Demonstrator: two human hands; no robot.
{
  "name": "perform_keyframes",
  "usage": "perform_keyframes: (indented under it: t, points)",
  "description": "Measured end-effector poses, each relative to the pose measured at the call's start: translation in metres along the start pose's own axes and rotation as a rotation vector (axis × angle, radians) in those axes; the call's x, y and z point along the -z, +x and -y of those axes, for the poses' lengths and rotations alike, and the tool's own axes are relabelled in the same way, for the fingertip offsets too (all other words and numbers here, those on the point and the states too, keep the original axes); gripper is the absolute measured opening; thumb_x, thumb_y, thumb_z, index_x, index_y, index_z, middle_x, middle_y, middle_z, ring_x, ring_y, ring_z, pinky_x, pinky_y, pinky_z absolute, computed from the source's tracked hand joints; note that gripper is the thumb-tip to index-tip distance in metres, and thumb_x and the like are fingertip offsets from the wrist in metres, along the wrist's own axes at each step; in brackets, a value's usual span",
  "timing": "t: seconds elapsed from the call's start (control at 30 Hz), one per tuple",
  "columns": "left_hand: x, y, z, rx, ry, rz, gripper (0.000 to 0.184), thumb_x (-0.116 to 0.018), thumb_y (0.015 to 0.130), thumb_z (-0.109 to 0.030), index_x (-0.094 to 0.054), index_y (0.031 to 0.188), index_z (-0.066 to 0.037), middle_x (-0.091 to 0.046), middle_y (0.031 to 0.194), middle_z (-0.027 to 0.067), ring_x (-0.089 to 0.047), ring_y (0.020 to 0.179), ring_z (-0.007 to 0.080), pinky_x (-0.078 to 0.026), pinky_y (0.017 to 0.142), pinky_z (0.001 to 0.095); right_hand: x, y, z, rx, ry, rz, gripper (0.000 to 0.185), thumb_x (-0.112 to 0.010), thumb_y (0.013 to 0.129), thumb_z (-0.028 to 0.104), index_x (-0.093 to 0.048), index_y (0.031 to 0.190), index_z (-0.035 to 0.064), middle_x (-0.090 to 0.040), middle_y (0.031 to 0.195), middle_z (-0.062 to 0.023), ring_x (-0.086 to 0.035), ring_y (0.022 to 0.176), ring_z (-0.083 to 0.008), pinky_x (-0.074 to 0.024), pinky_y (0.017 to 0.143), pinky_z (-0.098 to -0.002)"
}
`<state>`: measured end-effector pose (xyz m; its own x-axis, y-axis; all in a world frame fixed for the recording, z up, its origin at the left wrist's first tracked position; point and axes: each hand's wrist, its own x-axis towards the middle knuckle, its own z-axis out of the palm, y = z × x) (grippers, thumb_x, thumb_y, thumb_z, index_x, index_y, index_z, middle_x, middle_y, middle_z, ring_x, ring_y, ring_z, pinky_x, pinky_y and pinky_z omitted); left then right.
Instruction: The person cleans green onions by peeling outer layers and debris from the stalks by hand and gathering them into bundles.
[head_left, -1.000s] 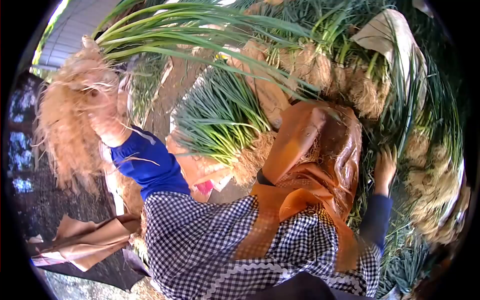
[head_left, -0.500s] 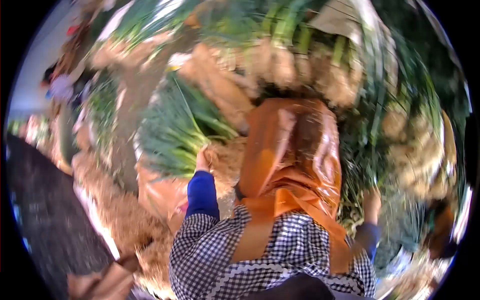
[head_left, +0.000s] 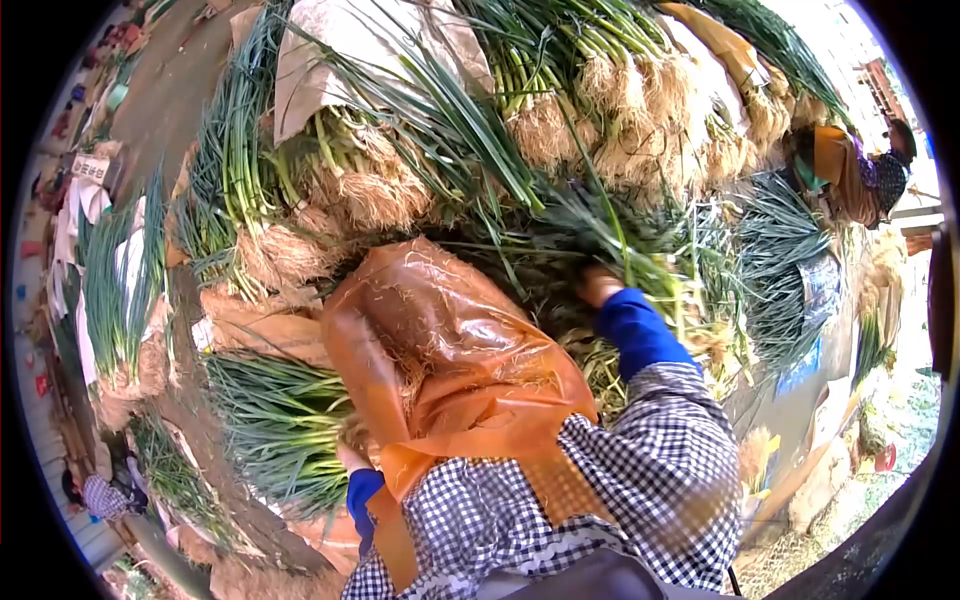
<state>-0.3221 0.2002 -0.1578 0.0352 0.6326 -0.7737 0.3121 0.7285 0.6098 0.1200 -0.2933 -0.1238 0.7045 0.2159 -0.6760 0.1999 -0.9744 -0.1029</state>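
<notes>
- My left grip [head_left: 352,456], below a blue cuff, was at the root end of a broad bundle of long green-leaved onions [head_left: 280,425], just left of my lap; the apron's edge partly covered it, so I could not tell whether it was closed on anything.
- My right grip [head_left: 600,287], below a blue sleeve, reached into a loose heap of green leaves and pale stalks [head_left: 690,300] beyond the right side of my lap; leaves and blur hid the fingers, so I could not tell how wide they stood.
- My shiny orange-brown waterproof apron [head_left: 470,345] covered my lap, and thin straw-coloured root shreds [head_left: 412,368] lay in its folds.
- Ahead of me, an off-white cloth sack [head_left: 385,60] lay over bunched onions, and their tangled tan roots [head_left: 375,198] showed beyond its near edge.
- A flat tan sheet [head_left: 265,328] lay between those roots and the bundle by my left grip.
- To the upper right, more onions with shaggy pale roots [head_left: 650,140] stood packed together, beside a yellowish-tan wrap [head_left: 715,38].
- At far left, another green bunch [head_left: 125,290] rested against white sheeting.
</notes>
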Motion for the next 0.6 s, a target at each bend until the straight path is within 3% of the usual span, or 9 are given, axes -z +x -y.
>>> perform_keyframes:
  t: [0.03,0.1,0.17,0.23,0.27,0.37,0.5,0.57,0.6]
  points:
    - [0.007,0.0,-0.001,-0.013,0.022,-0.027,0.034,-0.039,0.089,-0.032,-0.06,0.102,-0.009,-0.064,0.093,0.0068,-0.059,0.08,0.0158,-0.044,0.067,0.0295,-0.011,-0.013,-0.033,-0.125,0.16,0.028,0.053,-0.056,0.079,0.045,-0.056,0.118,0.0091,-0.055,0.117,-0.0206,-0.051,0.11,-0.0364,-0.0408,0.093,-0.0414]
    - [0.011,0.002,-0.006,-0.036,0.032,-0.084,0.034,-0.04,0.089,-0.032,-0.059,0.104,-0.008,-0.064,0.094,0.0071,-0.059,0.081,0.0163,-0.044,0.068,0.0297,-0.021,-0.055,-0.086,-0.173,0.25,-0.16,0.052,-0.057,0.078,0.044,-0.057,0.116,0.0088,-0.054,0.118,-0.0219,-0.052,0.109,-0.0346,-0.0402,0.093,-0.0412]
    - [0.016,0.005,-0.01,-0.049,0.047,-0.119,0.034,-0.041,0.089,-0.032,-0.058,0.105,-0.008,-0.063,0.095,0.0073,-0.059,0.081,0.0169,-0.044,0.068,0.0298,-0.007,-0.089,-0.109,-0.265,0.132,-0.011,0.05,-0.059,0.077,0.042,-0.057,0.116,0.0105,-0.052,0.122,-0.02,-0.049,0.113,-0.0352,-0.04,0.094,-0.0414]
    - [0.021,0.011,-0.015,-0.057,0.07,-0.144,0.034,-0.041,0.089,-0.032,-0.057,0.107,-0.008,-0.063,0.097,0.0076,-0.058,0.082,0.0174,-0.044,0.068,0.03,-0.014,-0.13,-0.115,-0.389,0.043,-0.144,0.047,-0.061,0.076,0.04,-0.058,0.115,0.0137,-0.045,0.131,-0.0175,-0.045,0.118,-0.0353,-0.0378,0.098,-0.041]
    - [0.021,0.012,-0.017,-0.057,0.088,-0.151,0.034,-0.042,0.089,-0.032,-0.057,0.108,-0.008,-0.062,0.097,0.0077,-0.058,0.083,0.0177,-0.044,0.069,0.0301,-0.008,-0.146,-0.118,-0.443,0.148,-0.135,0.048,-0.064,0.075,0.038,-0.057,0.117,0.0164,-0.034,0.139,-0.017,-0.041,0.121,-0.0358,-0.034,0.102,-0.0414]
    - [0.02,0.022,-0.027,-0.063,0.138,-0.139,0.034,-0.042,0.089,-0.032,-0.056,0.11,-0.008,-0.062,0.099,0.008,-0.058,0.084,0.0185,-0.044,0.069,0.0303,-0.042,-0.163,-0.157,-0.474,0.177,-0.13,0.049,-0.065,0.074,0.035,-0.056,0.119,0.0157,-0.03,0.141,-0.0183,-0.04,0.122,-0.0358,-0.0328,0.103,-0.0417]
    - [0.024,0.033,-0.036,-0.06,0.205,-0.14,0.035,-0.044,0.089,-0.031,-0.054,0.113,-0.008,-0.06,0.102,0.0085,-0.058,0.086,0.0196,-0.044,0.07,0.0306,-0.059,-0.164,-0.166,-0.488,0.163,-0.145,0.052,-0.062,0.08,0.036,-0.051,0.124,0.011,-0.038,0.136,-0.0196,-0.036,0.126,-0.0325,-0.0293,0.106,-0.0368]
    - [0.027,0.034,-0.045,-0.063,0.222,-0.147,0.036,-0.044,0.088,-0.031,-0.053,0.115,-0.008,-0.06,0.103,0.0088,-0.058,0.087,0.0201,-0.044,0.07,0.0307,-0.089,-0.15,-0.191,-0.418,0.206,-0.246,0.052,-0.06,0.081,0.038,-0.052,0.123,0.0085,-0.045,0.13,-0.0188,-0.04,0.124,-0.0318,-0.0309,0.105,-0.0362]
    - [0.026,0.035,-0.048,-0.063,0.222,-0.143,0.037,-0.045,0.088,-0.031,-0.053,0.116,-0.008,-0.06,0.103,0.0089,-0.057,0.088,0.0204,-0.044,0.07,0.0308,-0.069,-0.155,-0.186,-0.404,0.274,-0.164,0.054,-0.059,0.081,0.039,-0.051,0.124,0.0071,-0.048,0.128,-0.0182,-0.041,0.123,-0.0318,-0.032,0.103,-0.0359]
